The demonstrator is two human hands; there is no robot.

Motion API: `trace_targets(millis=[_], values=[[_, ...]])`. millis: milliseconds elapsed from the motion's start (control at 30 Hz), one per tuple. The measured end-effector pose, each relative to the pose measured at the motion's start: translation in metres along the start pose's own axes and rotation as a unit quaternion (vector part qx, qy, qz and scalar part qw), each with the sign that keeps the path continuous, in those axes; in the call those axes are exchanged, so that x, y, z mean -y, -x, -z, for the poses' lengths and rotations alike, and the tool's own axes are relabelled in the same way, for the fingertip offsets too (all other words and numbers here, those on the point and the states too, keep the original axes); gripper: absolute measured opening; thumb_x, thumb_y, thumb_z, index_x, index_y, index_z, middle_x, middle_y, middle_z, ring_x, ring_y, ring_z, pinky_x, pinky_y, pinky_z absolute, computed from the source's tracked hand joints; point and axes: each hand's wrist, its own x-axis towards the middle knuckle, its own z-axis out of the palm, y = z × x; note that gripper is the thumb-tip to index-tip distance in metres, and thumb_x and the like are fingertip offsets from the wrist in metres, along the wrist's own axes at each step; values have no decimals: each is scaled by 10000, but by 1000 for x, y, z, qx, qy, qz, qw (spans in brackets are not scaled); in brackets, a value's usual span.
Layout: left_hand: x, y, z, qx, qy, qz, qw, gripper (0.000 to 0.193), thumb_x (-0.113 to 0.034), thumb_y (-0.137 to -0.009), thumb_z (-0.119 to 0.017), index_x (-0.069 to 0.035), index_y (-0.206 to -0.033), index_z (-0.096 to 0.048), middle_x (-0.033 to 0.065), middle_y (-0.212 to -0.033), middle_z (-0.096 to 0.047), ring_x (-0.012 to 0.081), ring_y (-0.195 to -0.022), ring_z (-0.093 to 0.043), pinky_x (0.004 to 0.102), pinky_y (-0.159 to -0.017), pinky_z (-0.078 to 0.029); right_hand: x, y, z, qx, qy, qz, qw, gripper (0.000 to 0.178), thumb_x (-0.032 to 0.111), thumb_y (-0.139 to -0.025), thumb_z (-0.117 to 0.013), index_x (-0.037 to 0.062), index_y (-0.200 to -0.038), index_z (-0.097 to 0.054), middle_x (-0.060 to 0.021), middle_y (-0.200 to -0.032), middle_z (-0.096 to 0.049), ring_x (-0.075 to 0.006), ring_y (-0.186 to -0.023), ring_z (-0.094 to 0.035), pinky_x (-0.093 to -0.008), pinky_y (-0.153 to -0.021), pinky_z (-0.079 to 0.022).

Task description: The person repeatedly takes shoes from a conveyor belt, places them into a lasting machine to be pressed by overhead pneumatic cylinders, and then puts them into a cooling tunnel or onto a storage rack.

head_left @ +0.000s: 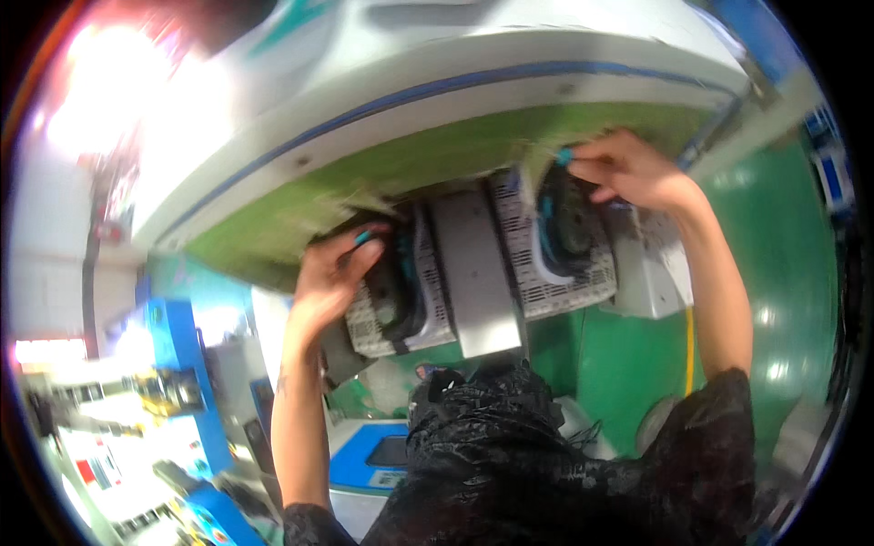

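Observation:
Two dark shoes with pale sole edges and teal trim rest on light perforated plates under the machine's front. My left hand [330,273] curls at the far end of the left shoe [390,296], fingers and thumb closed about its edge. At the far end of the right shoe [572,227], my right hand [633,168] pinches with thumb and fingers. A small teal patch shows at the fingertips of each hand; blur hides whether it belongs to the shoe or the finger. Both shoes lie sole edge toward the middle.
A bare metal plate [473,273] separates the two perforated plates [596,278]. Above hangs a white machine hood [455,68] with a green underside [437,150]. A blue-and-white panel [369,460] stands by my left side. Racks with blue parts [177,337] are at left; the floor [774,273] is green.

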Motion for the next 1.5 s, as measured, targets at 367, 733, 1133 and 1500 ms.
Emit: trace_targets(millis=[367,733,1133,1500], values=[[-4,60,-26,-159,18,-20,987,297,-166,-980,-483,17,-1189,-588,164,-1059,-664,215,-1020,-596,315,-923,-436,4,63,-113,-444,84,194,871,265,-80,-874,-460,-68,-1091,-612,-151,-1039,-660,-227,-926,-641,-304,-824,-511],[58,449,-51,-384,208,156,886,282,-53,-862,-585,-23,-1142,-581,114,-984,-664,254,-967,-642,373,-892,-484,202,164,-503,449,-86,627,631,281,-23,-707,-573,-8,-986,-610,-157,-1069,-632,-311,-941,-633,-376,-815,-493],[46,679,-278,-892,54,420,158,270,-164,-871,-619,-22,-1100,-615,178,-1050,-654,351,-995,-616,402,-879,-487,218,359,-713,763,280,516,270,164,55,-888,-557,17,-1010,-660,-116,-916,-699,-199,-839,-699,-295,-732,-544],[93,751,-488,-634,-35,743,-213,530,-221,-793,-635,36,-1231,-481,239,-1358,-411,396,-1287,-373,551,-1052,-284,108,646,-872,779,206,584,-94,230,120,-886,-548,5,-1074,-614,-203,-969,-653,-345,-859,-647,-388,-744,-534]])
